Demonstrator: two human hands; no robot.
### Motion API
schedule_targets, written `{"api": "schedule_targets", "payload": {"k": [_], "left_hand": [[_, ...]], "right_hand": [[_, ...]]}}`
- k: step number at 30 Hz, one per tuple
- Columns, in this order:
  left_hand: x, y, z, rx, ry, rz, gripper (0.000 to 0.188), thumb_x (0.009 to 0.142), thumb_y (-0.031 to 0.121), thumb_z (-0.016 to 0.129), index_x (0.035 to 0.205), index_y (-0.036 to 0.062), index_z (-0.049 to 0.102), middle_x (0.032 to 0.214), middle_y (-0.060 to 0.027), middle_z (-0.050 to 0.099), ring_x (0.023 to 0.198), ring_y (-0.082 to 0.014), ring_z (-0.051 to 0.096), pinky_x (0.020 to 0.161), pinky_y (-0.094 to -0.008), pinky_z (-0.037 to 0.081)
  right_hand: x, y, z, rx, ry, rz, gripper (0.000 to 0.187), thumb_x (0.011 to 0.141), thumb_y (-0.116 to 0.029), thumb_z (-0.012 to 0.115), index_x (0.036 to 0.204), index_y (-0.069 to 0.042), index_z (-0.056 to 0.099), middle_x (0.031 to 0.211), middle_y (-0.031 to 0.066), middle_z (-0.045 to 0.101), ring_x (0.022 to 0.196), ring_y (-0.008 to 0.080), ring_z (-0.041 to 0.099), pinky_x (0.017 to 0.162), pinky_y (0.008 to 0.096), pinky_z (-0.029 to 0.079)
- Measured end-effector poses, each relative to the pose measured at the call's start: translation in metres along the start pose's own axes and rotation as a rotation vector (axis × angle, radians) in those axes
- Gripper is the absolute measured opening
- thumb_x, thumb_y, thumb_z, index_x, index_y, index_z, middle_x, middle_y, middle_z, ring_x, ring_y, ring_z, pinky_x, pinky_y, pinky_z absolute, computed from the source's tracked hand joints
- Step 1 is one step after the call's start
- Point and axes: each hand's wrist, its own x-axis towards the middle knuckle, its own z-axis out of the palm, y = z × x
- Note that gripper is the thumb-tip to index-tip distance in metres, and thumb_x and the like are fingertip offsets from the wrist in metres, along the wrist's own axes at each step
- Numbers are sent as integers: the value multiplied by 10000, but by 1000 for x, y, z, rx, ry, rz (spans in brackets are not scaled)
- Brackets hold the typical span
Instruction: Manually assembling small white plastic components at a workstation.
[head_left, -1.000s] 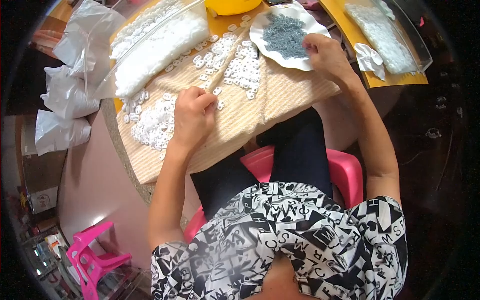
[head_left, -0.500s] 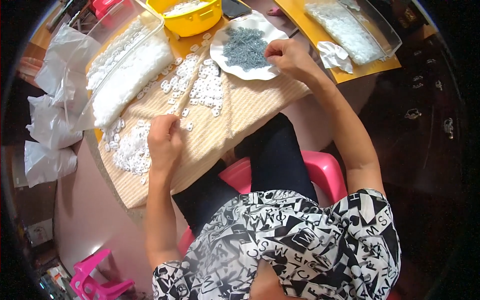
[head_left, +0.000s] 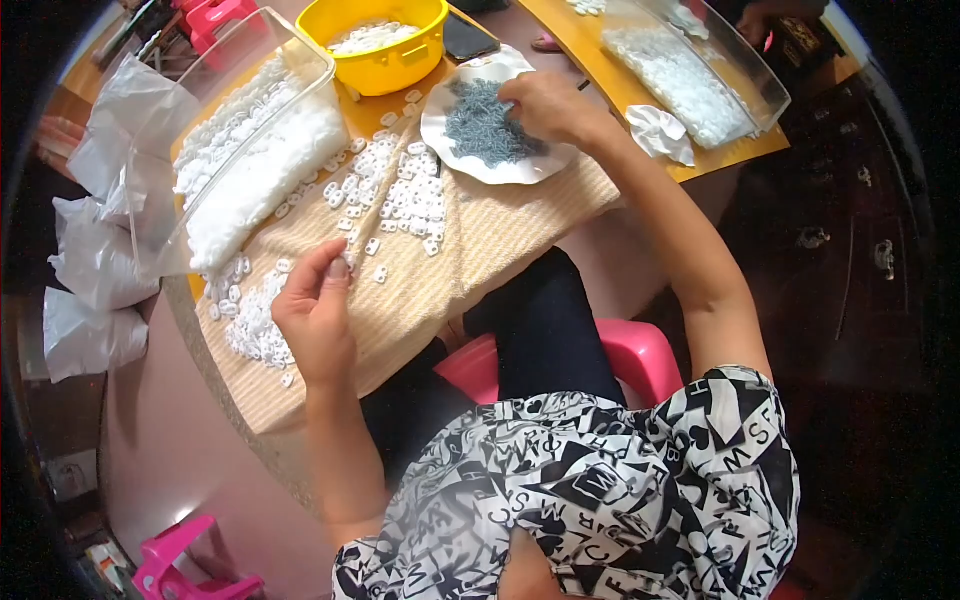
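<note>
My right hand (head_left: 548, 104) reaches over a white scalloped plate (head_left: 512, 172) heaped with small grey-blue, thin pieces (head_left: 484, 124). Its thumb and fingers are pinched together at the heap's upper right; whatever lies between them is hidden. My left hand (head_left: 318, 318) hovers over the striped cloth (head_left: 420, 290) with thumb and forefinger closed in a pinch. What it holds is too small to make out. Beside it on the left spreads a pile of small white plastic pieces (head_left: 260, 325). More white two-holed pieces (head_left: 415, 195) lie scattered beyond it, up to the plate.
A clear bin (head_left: 322, 75) of white pieces stands at the left, a yellow basin (head_left: 385, 72) at the back, beside a dark phone (head_left: 470, 38). Another clear bin (head_left: 765, 95) and crumpled white paper (head_left: 660, 135) are at the right. White bags (head_left: 95, 335) stand far left.
My left hand has turned so the thumb shows on top, its pinch raised. My right hand has shifted left and farther over the grey heap. The whole view has moved slightly.
</note>
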Motion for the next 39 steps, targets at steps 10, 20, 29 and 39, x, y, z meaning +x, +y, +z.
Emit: {"api": "schedule_targets", "payload": {"k": [10,20,29,39], "left_hand": [[-2,4,1,-216,-110,-127,137,816,26,530,928,-48,559,760,-59,559,656,-108,493,610,-219,388],[-4,1,5,-365,-155,-156,140,807,14,532,932,-45,552,770,-78,569,657,-124,509,612,-230,413],[-18,3,24,-785,-262,-325,116,804,12,551,915,-19,537,812,-123,598,680,-151,570,626,-242,483],[-42,-9,20,-946,-218,-431,110,816,10,531,926,7,531,796,-108,577,731,-172,561,648,-262,483]], "right_hand": [[-8,7,9,124,109,62,95,726,-51,513,796,-52,578,759,176,575,744,325,553,641,378,429],[-24,11,-2,782,-65,111,80,780,-63,535,749,11,541,623,24,521,506,72,449,475,215,368],[-53,-39,-9,1194,55,208,121,845,-129,503,786,-24,518,652,8,504,558,71,439,510,192,359],[-98,-120,14,1879,-304,138,83,816,-45,544,875,1,509,793,66,556,670,89,545,583,183,456]]}}
